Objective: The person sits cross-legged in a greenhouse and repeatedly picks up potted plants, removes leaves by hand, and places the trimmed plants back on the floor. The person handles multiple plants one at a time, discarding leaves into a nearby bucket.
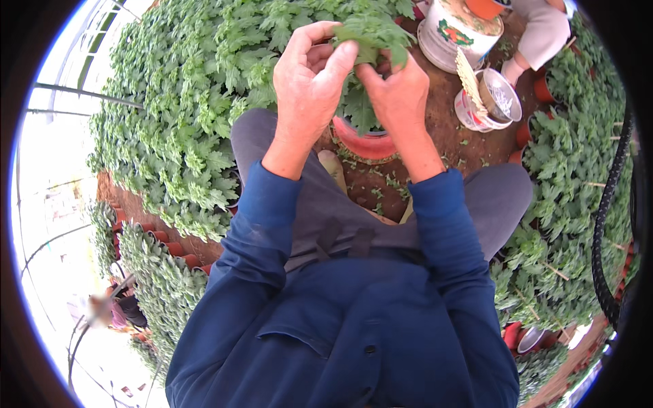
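Observation:
A leafy green plant [375,33], its lobed leaves like a chrysanthemum's, stands before me. Below it is a red pot [362,138] on the soil between my legs. My left hand [312,76] has its thumb and forefinger at the leaves on the plant's left side, the other fingers curled in. On the other side my right hand [400,92] pinches among the leaves, with its fingertips partly hidden by foliage. Leaf scraps [390,183] lie on the ground around the pot.
Dense potted plants [189,112] fill the left, and more [566,214] the right. An upturned white bucket [449,35] bears an orange pot [484,7]. Near another person's arm [543,33] stand a small bucket [469,117], wooden sticks [469,79] and a metal bowl [502,97].

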Available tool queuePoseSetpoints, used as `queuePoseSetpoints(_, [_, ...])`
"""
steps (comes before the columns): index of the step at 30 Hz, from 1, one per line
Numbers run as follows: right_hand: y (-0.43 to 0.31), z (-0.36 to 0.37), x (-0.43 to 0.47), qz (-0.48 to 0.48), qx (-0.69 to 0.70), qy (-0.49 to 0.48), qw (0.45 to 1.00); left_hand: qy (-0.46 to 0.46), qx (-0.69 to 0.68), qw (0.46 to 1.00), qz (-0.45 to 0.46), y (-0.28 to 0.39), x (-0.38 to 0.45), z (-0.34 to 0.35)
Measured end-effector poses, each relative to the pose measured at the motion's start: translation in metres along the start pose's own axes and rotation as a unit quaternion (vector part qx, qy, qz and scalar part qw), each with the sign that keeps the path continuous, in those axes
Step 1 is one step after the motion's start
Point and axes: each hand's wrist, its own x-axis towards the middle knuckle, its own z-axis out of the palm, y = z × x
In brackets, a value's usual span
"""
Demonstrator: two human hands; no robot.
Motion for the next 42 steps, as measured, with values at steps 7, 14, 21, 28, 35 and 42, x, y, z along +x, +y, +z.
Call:
queuePoseSetpoints(7, [0.008,-0.011,0.013,0.093,0.140,-0.035,0.985,-0.014,0.143,0.989,-0.027,-0.028,-0.021,-0.012])
queuePoseSetpoints(14, [0.008,-0.016,0.012,0.181,0.254,-0.076,0.947,-0.041,0.225,0.973,-0.002,-0.040,-0.022,-0.005])
queuePoseSetpoints(21, [0.007,-0.020,0.008,0.159,0.219,-0.109,0.956,-0.161,0.184,0.963,-0.116,-0.044,0.008,-0.014])
queuePoseSetpoints(28, [0.015,-0.023,0.006,0.167,0.211,-0.113,0.956,-0.200,-0.037,0.925,-0.319,-0.032,0.021,-0.013])
queuePoseSetpoints(35, [0.010,-0.021,0.007,0.129,0.230,-0.104,0.959,-0.135,-0.057,0.934,-0.325,-0.038,0.022,-0.013])
queuePoseSetpoints(42, [0.026,-0.026,0.015,0.203,0.262,-0.107,0.938,-0.395,0.043,0.904,-0.158,0.000,-0.001,-0.054])
